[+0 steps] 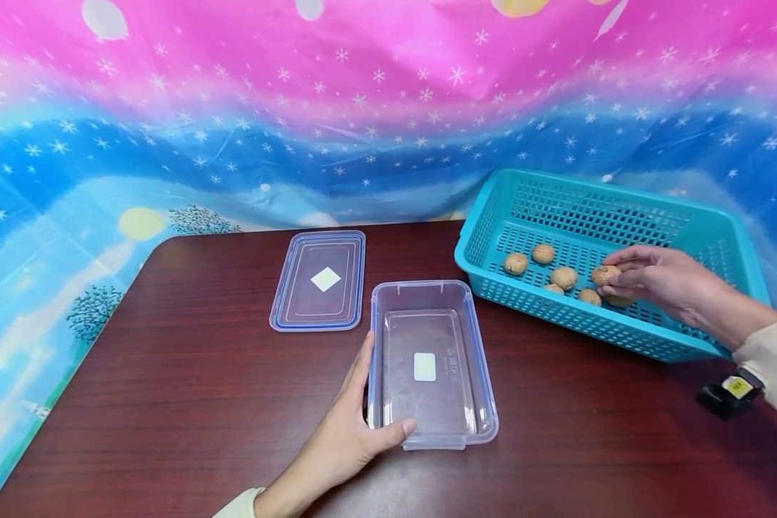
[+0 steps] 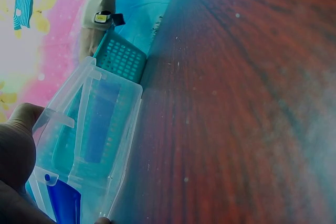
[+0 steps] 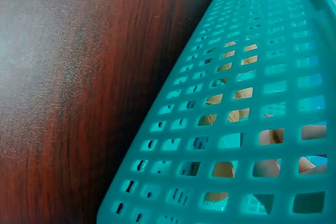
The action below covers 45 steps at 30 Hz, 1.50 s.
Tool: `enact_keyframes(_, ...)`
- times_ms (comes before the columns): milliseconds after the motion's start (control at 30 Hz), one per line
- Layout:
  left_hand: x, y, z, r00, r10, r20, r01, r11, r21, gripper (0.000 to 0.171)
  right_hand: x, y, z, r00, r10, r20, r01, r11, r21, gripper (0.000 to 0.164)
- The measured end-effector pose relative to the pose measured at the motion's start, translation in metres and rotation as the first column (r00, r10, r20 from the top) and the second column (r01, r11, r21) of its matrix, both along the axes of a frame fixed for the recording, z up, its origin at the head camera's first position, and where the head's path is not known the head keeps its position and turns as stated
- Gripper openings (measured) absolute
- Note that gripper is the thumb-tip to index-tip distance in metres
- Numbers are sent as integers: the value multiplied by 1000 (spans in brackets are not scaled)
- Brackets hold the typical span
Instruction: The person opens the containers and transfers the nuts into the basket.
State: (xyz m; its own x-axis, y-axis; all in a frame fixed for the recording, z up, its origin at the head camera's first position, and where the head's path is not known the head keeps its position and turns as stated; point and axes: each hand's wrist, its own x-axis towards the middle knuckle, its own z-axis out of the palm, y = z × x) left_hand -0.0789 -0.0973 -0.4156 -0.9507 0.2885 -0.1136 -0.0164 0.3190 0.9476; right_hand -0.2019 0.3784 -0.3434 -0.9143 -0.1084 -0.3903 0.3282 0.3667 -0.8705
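Observation:
A clear plastic container (image 1: 425, 403), its lid off, stands in the middle of the table with a white label on its floor. My left hand (image 1: 350, 424) holds it at the near left corner, thumb over the rim and fingers along the outer left side. In the left wrist view, the container's wall (image 2: 113, 129) fills the space beside my thumb. My right hand (image 1: 670, 284) reaches into a teal basket (image 1: 621, 198) and pinches a walnut (image 1: 603, 275) between thumb and fingers. Several more walnuts (image 1: 563, 278) lie on the basket floor to its left.
A clear lid (image 1: 319, 280) with a blue seal lies flat on the table, behind and left of the container. The dark red wooden table (image 1: 188, 403) meets a colourful snowflake-patterned cloth (image 1: 362, 108) at the back. Basket mesh (image 3: 210, 129) hides most of the right wrist view.

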Motion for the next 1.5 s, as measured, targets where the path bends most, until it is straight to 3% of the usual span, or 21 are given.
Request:
enact_keyframes(233, 0, 0, 1, 1000, 2, -4, -2, 1000, 2, 122, -2, 0, 0, 999, 15, 28, -14, 998, -55, 47)
enact_keyframes(867, 1, -1, -1, 1000, 2, 1, -2, 1000, 1, 122, -1, -5, -4, 998, 17, 62, -16, 1000, -23, 50)
enact_keyframes(1133, 1, -1, -2, 1000, 2, -1, -2, 1000, -7, 122, -3, -3, -7, 997, 21, 72, -20, 1000, -22, 47)
enact_keyframes(1300, 1, -1, -2, 1000, 4, -4, -4, 1000, -7, 122, -2, -1, -6, 998, 33, 61, -32, 999, -17, 33)
enact_keyframes(1500, 1, 0, -1, 1000, -3, -9, 3, 1000, 8, 122, -1, -3, -3, 998, 47, 42, -47, 999, -5, 36)
